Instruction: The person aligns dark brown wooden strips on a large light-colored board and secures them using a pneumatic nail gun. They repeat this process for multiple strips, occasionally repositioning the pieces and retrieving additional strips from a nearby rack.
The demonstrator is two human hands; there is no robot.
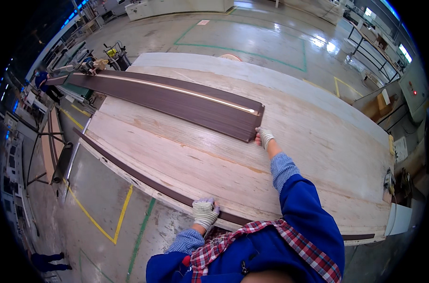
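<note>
A long dark brown door-frame-like panel [191, 106], with a pale groove or strip [176, 90] along its length, lies across the wooden tabletop [309, 141]. Its near end is pinched at the corner by my right hand [265, 137], in a striped knit glove with bare fingertips. Along the table's near edge runs a narrow dark brown strip [148, 180]. My left hand [205, 213], gloved the same way, is closed over that strip close to my body; its fingertips are partly hidden.
The panel's far end reaches a machine [89, 66] at the far left, where another person [42, 80] stands. A rack with long boards [51, 146] is at the left. A grey cabinet [415, 89] stands right; one more person [49, 262] is lower left.
</note>
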